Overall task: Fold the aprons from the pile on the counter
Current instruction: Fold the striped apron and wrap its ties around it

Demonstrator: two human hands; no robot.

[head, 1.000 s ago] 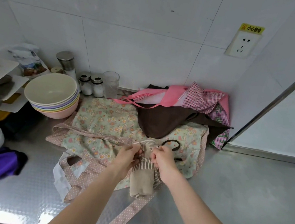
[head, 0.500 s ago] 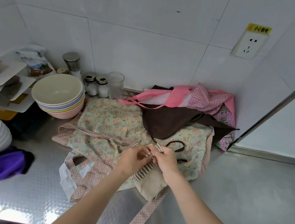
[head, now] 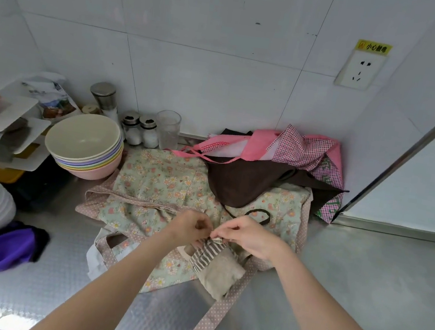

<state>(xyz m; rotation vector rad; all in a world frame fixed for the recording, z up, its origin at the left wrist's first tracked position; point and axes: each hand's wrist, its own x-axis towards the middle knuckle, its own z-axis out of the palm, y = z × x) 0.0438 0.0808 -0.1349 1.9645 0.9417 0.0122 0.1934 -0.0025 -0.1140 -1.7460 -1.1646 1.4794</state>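
**Both hands at the striped tie of a rolled beige apron**

Left hand (head: 193, 225) and right hand (head: 249, 236) met over the top of the beige apron (head: 219, 272). Fingers of both were curled together and pinched on the striped tie (head: 207, 250) at its upper end, tips nearly touching. Judged: tie was being knotted or wound to keep the bundle shut, hence the close two-handed pinch.

Beige apron hung or lay directly under the fingers, a compact roll, its lower end toward the wearer. Could not tell if it rested fully on the surface (head: 362, 283).

Floral apron (head: 157, 184) lay spread flat beneath and beyond the fingers, probably as next in line; its dotted strap (head: 218, 313) trailed back past the right wrist.

Brown apron (head: 244, 182) sat beyond the fingers, overlapping the floral one. Pink checked aprons (head: 296, 150) were heaped farther still, in the corner. Pile untouched; judged early-to-middle in the task.

Stacked bowls (head: 85, 143) stood well left of the fingers.
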